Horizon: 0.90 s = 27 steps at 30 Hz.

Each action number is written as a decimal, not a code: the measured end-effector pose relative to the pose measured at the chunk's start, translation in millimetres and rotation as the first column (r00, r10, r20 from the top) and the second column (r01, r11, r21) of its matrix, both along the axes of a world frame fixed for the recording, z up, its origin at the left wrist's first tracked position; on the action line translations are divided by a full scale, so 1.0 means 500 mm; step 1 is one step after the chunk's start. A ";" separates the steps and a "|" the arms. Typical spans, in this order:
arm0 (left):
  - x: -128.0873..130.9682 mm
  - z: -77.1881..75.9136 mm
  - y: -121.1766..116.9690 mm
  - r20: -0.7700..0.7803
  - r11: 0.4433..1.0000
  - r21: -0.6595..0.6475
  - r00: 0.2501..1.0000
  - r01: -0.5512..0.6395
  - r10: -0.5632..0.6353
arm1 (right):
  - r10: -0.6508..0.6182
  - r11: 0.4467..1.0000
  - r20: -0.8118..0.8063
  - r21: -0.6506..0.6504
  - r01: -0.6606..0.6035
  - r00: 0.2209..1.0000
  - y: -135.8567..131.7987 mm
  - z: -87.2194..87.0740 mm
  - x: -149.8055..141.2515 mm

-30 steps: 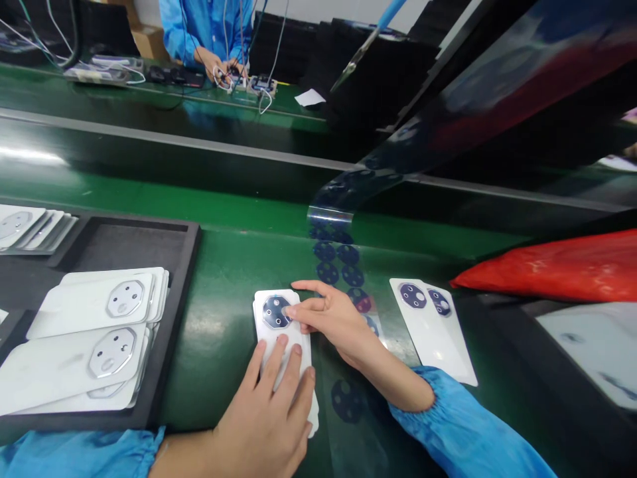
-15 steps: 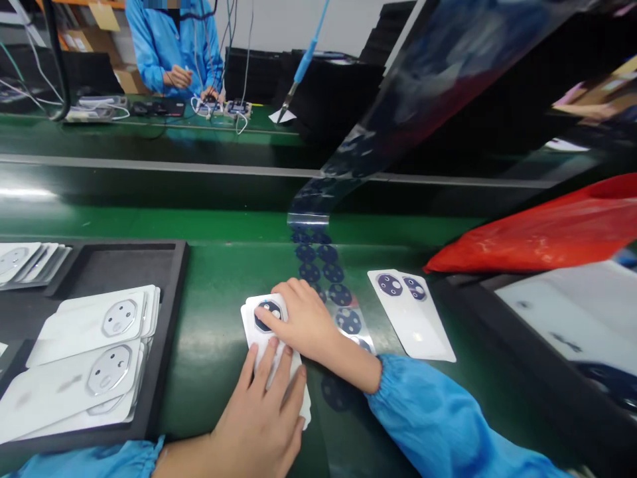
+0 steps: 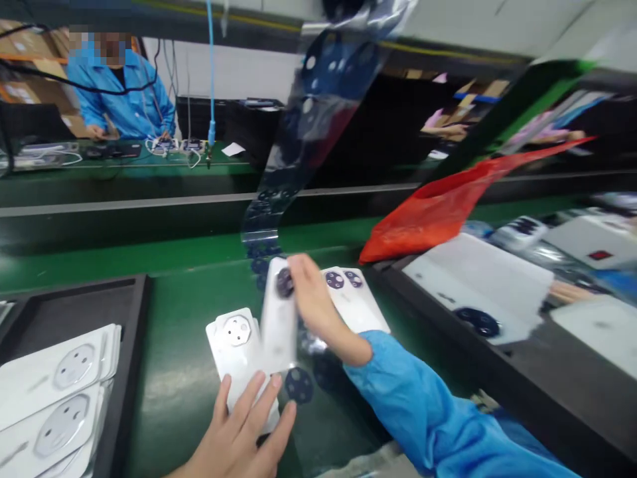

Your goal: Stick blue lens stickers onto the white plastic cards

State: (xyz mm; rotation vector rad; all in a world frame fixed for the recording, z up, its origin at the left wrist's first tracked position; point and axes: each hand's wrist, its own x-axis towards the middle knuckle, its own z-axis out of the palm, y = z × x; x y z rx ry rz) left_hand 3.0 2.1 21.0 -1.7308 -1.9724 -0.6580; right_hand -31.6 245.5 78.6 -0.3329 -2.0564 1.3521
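My right hand (image 3: pixel 313 299) grips a white card (image 3: pixel 277 325) and holds it up on edge, blurred, with a dark octagonal lens sticker (image 3: pixel 284 283) on it. Below it lies a stack of white cards (image 3: pixel 236 345) topped by a silver octagonal mark. My left hand (image 3: pixel 239 435) rests at the stack's lower edge, fingers apart and holding nothing. A clear film strip (image 3: pixel 303 139) printed with dark lens stickers rises from the bench behind the cards. Another white card (image 3: pixel 355 309) with dark stickers lies beyond my right hand.
A black tray (image 3: pixel 134 282) of stacked white cards sits at the left of the green bench. A red plastic bag (image 3: pixel 438 212) lies at the right, beside a dark tray of white cards (image 3: pixel 478 285). A co-worker in blue (image 3: pixel 119 106) works across the bench.
My right hand has lifted the sticker-bearing card off the stack and stood it on edge, uncovering a silver-marked card. My left hand has slid down the stack. The view has tilted.
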 end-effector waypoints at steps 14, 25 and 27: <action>-0.023 0.028 0.002 -0.045 0.894 -0.434 0.988 0.111 -0.144 | -0.215 0.738 0.224 0.674 0.008 0.951 0.249 -0.056 0.122; -0.020 0.024 0.003 0.057 0.878 -0.460 0.991 0.134 -0.122 | 0.470 0.548 0.519 0.462 -0.697 0.714 0.156 -0.086 0.194; -0.020 0.027 0.003 0.076 0.873 -0.467 0.990 0.139 -0.117 | 0.459 0.555 0.488 0.495 -0.669 0.742 0.151 -0.084 0.189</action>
